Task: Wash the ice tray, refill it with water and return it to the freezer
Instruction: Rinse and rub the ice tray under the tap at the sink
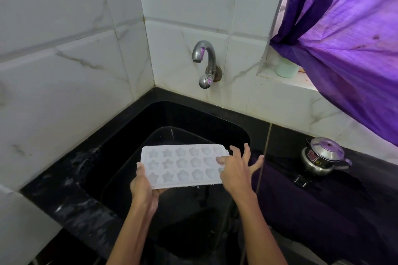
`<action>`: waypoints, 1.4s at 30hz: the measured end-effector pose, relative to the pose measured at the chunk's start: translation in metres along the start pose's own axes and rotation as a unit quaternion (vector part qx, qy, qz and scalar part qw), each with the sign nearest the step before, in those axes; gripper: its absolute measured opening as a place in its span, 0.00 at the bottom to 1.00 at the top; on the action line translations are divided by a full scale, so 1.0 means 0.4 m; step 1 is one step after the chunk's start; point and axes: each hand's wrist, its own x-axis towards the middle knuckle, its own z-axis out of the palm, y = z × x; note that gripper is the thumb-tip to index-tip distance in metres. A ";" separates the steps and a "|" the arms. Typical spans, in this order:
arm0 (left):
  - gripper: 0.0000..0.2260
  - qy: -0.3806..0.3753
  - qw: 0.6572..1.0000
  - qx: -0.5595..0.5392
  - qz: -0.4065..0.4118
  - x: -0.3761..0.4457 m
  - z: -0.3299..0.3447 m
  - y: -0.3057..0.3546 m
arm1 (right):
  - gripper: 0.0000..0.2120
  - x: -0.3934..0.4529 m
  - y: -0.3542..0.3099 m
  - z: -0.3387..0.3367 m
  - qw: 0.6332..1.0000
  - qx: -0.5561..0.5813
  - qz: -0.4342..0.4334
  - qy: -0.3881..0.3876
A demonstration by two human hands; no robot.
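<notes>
Now the ice tray point(183, 165) is held level over the sink point(120, 127)
It is gripped at its near corner by the left hand point(143, 187); the right hand point(235, 170) is spread, fingertips touching; the wet tray could be dropped from so slight a hold

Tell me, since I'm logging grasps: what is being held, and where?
The left hand grips the ice tray at its left end; the right hand touches its right end.
</notes>
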 end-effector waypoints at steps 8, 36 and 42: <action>0.18 0.003 1.000 -0.005 0.010 -0.003 0.016 -0.016 | 0.19 0.025 0.018 0.002 1.000 0.004 -0.006 -0.004; 0.18 0.007 0.999 -0.031 0.020 -0.023 0.006 -0.020 | 0.18 0.024 0.009 -0.014 0.998 -0.054 -0.026 0.000; 0.18 0.000 1.000 -0.022 0.012 -0.008 0.007 -0.027 | 0.17 0.025 0.005 -0.019 0.997 -0.082 -0.002 0.015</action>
